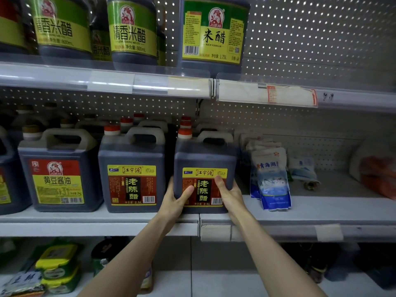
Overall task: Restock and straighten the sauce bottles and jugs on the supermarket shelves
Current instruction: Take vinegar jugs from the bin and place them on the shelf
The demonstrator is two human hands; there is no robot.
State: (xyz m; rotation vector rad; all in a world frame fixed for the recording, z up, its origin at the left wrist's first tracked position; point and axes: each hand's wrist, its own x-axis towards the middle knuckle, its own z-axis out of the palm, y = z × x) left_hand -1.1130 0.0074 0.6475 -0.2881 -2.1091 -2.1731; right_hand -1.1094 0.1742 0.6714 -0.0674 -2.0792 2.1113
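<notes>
A dark vinegar jug (205,155) with a red-and-yellow label and an orange cap stands at the front of the middle shelf (321,209). My left hand (175,200) grips its lower left corner, thumb across the label. My right hand (230,195) grips its lower right corner, thumb on the label. A matching jug (132,168) stands just to its left, with more of the same kind behind both. Further left is a soy sauce jug (57,172) with a red-and-yellow label.
Blue-and-white salt bags (272,181) lean right of the held jug; a red packet (377,174) lies at far right. Green-labelled vinegar bottles (132,33) and a rice vinegar jug (214,33) fill the upper shelf. Packets and jars sit on the bottom shelf (57,266).
</notes>
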